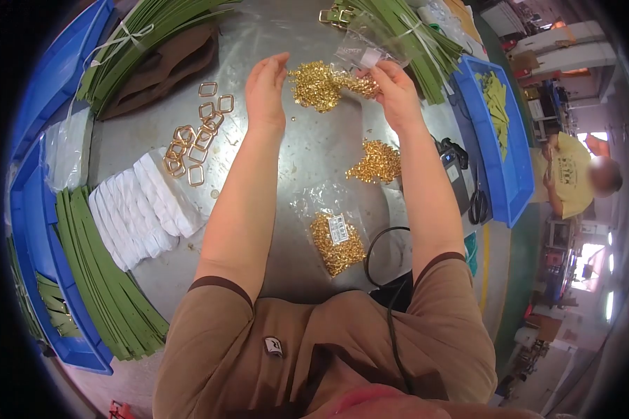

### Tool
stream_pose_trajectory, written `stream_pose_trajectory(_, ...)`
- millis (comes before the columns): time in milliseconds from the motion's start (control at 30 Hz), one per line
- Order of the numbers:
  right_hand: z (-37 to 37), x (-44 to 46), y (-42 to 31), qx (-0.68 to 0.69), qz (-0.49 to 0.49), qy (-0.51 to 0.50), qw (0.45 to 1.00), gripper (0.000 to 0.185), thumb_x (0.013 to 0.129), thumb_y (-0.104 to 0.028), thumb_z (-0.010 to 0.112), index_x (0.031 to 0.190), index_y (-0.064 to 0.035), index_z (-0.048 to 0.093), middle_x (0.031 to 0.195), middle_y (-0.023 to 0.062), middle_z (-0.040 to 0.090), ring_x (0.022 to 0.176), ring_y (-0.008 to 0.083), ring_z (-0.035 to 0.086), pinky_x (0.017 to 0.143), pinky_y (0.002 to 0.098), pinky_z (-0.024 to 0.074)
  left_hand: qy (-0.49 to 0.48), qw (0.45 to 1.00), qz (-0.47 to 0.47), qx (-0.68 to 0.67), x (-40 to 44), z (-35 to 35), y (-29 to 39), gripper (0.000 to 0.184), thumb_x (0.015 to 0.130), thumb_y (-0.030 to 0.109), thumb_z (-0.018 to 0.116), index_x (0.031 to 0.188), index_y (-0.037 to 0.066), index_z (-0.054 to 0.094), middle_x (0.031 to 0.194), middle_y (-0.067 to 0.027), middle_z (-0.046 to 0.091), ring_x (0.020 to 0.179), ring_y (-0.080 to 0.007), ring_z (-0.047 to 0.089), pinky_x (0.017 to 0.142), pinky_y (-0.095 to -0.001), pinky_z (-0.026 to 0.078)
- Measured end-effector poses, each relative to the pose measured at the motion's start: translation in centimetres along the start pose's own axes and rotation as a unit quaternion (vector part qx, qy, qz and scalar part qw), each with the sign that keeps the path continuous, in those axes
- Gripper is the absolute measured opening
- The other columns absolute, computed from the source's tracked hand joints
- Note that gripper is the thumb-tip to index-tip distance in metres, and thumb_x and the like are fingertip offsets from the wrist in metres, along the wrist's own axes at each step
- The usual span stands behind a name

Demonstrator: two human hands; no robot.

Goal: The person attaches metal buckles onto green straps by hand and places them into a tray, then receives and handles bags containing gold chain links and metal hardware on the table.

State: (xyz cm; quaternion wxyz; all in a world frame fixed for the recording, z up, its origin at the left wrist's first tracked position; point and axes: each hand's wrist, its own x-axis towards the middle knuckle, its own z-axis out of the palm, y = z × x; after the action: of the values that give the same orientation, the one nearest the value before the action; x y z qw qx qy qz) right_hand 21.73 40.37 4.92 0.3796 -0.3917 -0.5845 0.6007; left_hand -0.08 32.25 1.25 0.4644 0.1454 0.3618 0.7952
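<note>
My right hand [395,89] pinches a clear plastic bag [370,50] with a white label, at the right end of a heap of small gold pieces [316,85]. Some gold pieces trail from the heap to the fingers. My left hand [266,92] stands on edge at the left of the heap, fingers extended, holding nothing. Nearer my body lies a second gold pile [375,162], beside my right forearm. Below it is a filled clear bag of gold pieces [337,243] with a printed label.
Gold rectangular rings [196,174] and white bundles [144,209] lie on the left. Green strips [105,272] and blue trays [514,167] flank the metal table [286,188]. A black cable runs near my right arm. Another person [572,174] is at the far right.
</note>
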Motion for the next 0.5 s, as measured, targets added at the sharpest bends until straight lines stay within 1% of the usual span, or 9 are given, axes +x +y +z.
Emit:
stream_pose_trajectory(133, 0.26, -0.26, 0.04, 0.036, 0.014, 0.008, 0.999, 0.026, 0.098, -0.023, 0.057, 0.118, -0.0072, 0.058, 0.105, 0.0062, 0.070, 0.094, 0.0119, 0.063, 0.071, 0.0258, 0.0475, 0.000, 1.000, -0.004, -0.001, 0.11, -0.05, 0.08, 0.030, 0.098, 0.019, 0.051, 0.114, -0.005, 0.058, 0.122, -0.0141, 0.060, 0.122, -0.0214, 0.052, 0.111, -0.0343, 0.037)
stream_pose_trajectory(200, 0.18, -0.37, -0.16, 0.040, 0.024, 0.011, 0.999, 0.024, 0.098, -0.022, 0.057, 0.118, -0.0085, 0.058, 0.105, 0.0057, 0.069, 0.095, 0.0129, 0.063, 0.074, 0.0274, 0.0478, 0.008, 1.000, 0.001, 0.009, 0.04, 0.08, 0.06, 0.026, 0.100, 0.017, 0.048, 0.113, -0.004, 0.055, 0.123, -0.0188, 0.060, 0.123, -0.0272, 0.054, 0.112, -0.0394, 0.036)
stream_pose_trajectory(233, 0.17, -0.53, -0.26, 0.039, 0.022, 0.012, 0.999, 0.024, 0.098, -0.022, 0.057, 0.118, -0.0085, 0.058, 0.105, 0.0057, 0.069, 0.095, 0.0129, 0.063, 0.074, 0.0274, 0.0478, 0.006, 1.000, 0.001, 0.008, -0.02, 0.14, 0.10, 0.026, 0.100, 0.017, 0.048, 0.113, -0.004, 0.055, 0.123, -0.0188, 0.060, 0.123, -0.0272, 0.054, 0.112, -0.0394, 0.036)
stream_pose_trajectory(300, 0.36, -0.67, -0.32, 0.096, 0.027, 0.017, 0.995, 0.023, 0.098, -0.021, 0.057, 0.117, -0.0088, 0.059, 0.105, 0.0061, 0.069, 0.098, 0.0156, 0.063, 0.078, 0.0308, 0.0483, 0.002, 1.000, -0.007, -0.009, 0.09, -0.09, 0.03, 0.030, 0.099, 0.018, 0.050, 0.115, -0.006, 0.057, 0.123, -0.0152, 0.059, 0.124, -0.0226, 0.051, 0.112, -0.0353, 0.036)
stream_pose_trajectory(333, 0.49, -0.74, -0.35, 0.096, 0.023, 0.018, 0.995, 0.023, 0.098, -0.021, 0.057, 0.117, -0.0088, 0.059, 0.105, 0.0061, 0.069, 0.098, 0.0156, 0.063, 0.078, 0.0308, 0.0483, -0.001, 1.000, -0.006, -0.009, 0.11, -0.15, 0.00, 0.030, 0.099, 0.018, 0.050, 0.115, -0.006, 0.057, 0.123, -0.0152, 0.059, 0.124, -0.0226, 0.051, 0.112, -0.0353, 0.036)
stream_pose_trajectory(400, 0.59, -0.69, -0.24, 0.172, 0.024, 0.014, 0.985, 0.022, 0.098, -0.020, 0.056, 0.117, -0.0089, 0.059, 0.105, 0.0068, 0.069, 0.101, 0.0180, 0.063, 0.080, 0.0337, 0.0487, -0.005, 1.000, -0.001, -0.003, 0.12, -0.19, 0.05, 0.030, 0.099, 0.018, 0.050, 0.115, -0.006, 0.057, 0.123, -0.0153, 0.059, 0.124, -0.0233, 0.051, 0.113, -0.0359, 0.036)
stream_pose_trajectory(500, 0.48, -0.42, 0.16, 0.166, 0.015, 0.010, 0.986, 0.021, 0.098, -0.019, 0.055, 0.116, -0.0084, 0.060, 0.106, 0.0081, 0.069, 0.104, 0.0200, 0.062, 0.083, 0.0364, 0.0487, 0.000, 1.000, -0.007, -0.003, 0.09, -0.13, 0.26, 0.030, 0.099, 0.019, 0.050, 0.115, -0.006, 0.057, 0.124, -0.0156, 0.059, 0.124, -0.0238, 0.051, 0.113, -0.0362, 0.036)
